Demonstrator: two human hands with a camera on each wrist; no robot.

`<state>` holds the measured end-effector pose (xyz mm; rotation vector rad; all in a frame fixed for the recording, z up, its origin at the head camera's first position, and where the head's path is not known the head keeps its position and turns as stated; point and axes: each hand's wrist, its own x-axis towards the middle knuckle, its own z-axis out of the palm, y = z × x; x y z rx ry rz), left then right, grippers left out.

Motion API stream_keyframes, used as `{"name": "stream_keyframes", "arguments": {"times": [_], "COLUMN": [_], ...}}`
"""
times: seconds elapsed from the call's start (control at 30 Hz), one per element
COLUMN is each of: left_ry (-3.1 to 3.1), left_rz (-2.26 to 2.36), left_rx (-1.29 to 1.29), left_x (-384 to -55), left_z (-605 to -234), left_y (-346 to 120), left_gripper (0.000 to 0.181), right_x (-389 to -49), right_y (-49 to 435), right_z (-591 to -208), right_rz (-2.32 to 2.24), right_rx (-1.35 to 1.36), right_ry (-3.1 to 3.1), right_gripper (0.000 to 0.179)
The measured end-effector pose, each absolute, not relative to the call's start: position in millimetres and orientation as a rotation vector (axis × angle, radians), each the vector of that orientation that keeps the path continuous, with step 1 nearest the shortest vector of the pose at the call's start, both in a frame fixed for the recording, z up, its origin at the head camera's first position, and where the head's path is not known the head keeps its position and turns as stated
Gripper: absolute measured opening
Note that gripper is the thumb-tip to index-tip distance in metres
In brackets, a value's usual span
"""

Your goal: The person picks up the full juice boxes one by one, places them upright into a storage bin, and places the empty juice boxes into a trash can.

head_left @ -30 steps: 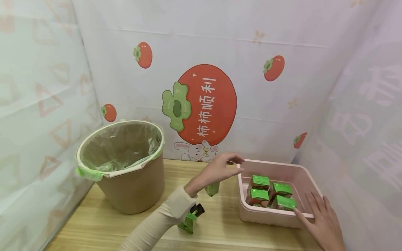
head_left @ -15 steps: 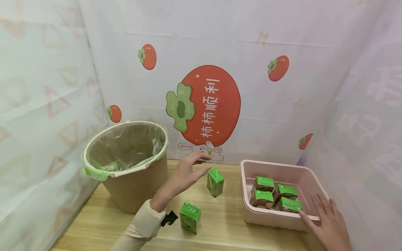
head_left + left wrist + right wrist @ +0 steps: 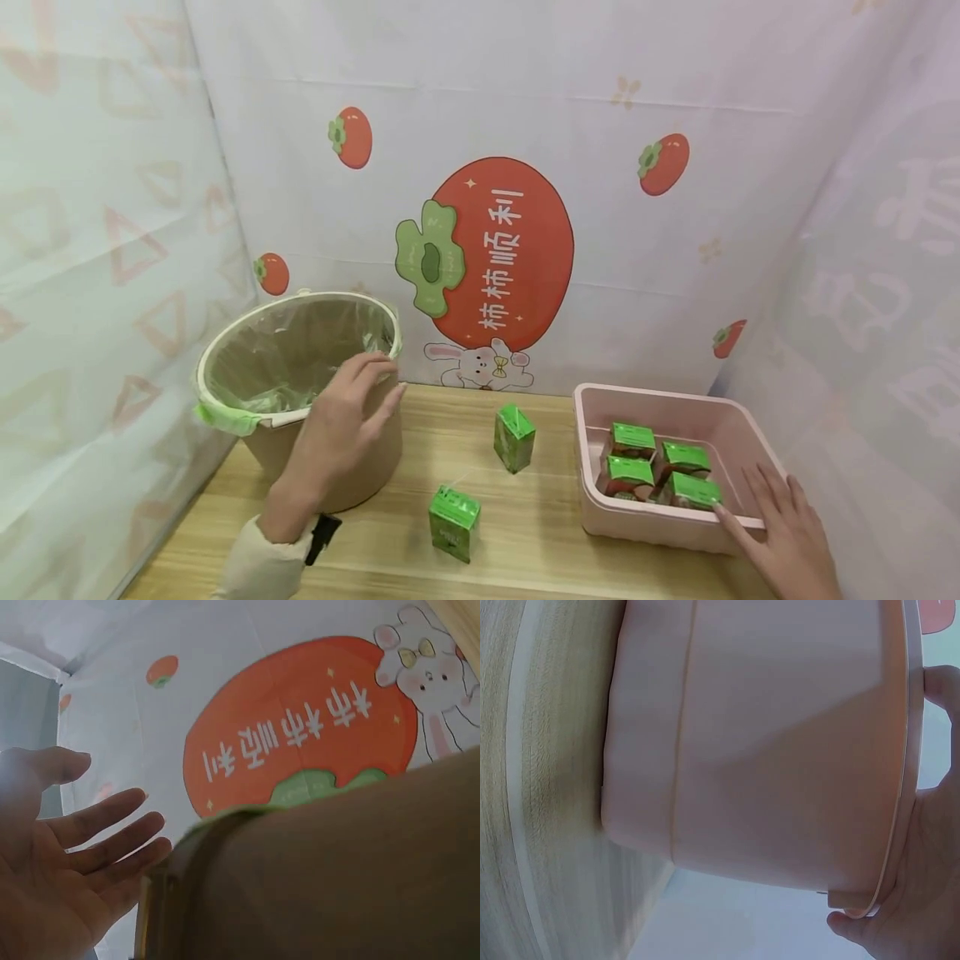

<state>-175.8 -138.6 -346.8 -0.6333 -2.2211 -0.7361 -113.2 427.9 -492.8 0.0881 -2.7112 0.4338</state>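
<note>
Appearing only in head view, cartons (image 3: 628, 475) stand in the pink bin (image 3: 651, 527), left grip (image 3: 335, 427) and right grip (image 3: 789, 533) released.

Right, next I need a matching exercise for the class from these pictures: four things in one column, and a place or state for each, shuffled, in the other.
Things:
1. Bucket
2. Tub
3. Left hand
4. Right hand

Place or state:
A. Contains four green-topped boxes
B. Touching the tub's rim
C. Lined with a clear bag
D. Near the bucket, holding nothing

Pairs: 1-C, 2-A, 3-D, 4-B
</note>
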Motion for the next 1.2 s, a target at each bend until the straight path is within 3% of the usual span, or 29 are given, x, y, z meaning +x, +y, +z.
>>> {"name": "stream_keyframes", "arguments": {"times": [0.2,0.7,1.2], "left_ry": [-2.228,-2.517,-2.787], "left_rz": [-0.613,-0.386,-0.507], "left_rx": [-0.539,-0.360,-0.248], "left_x": [-178.0,-179.5,-182.9], "left_z": [-342.6,-336.5,-339.0], "left_y": [-172.1,-253.4,-301.8], "left_gripper": [0.031,0.070,0.078], "right_x": [-114.4,-113.9,-113.1], "right_y": [427.9,425.7,426.5], "right_z": [-491.4,-489.1,-489.7], "right_rz": [0.439,0.461,0.454], "right_rx": [0.084,0.031,0.027], "right_ry": [-2.715,-2.766,-2.757], "right_gripper": [0.080,0.081,0.082]}}
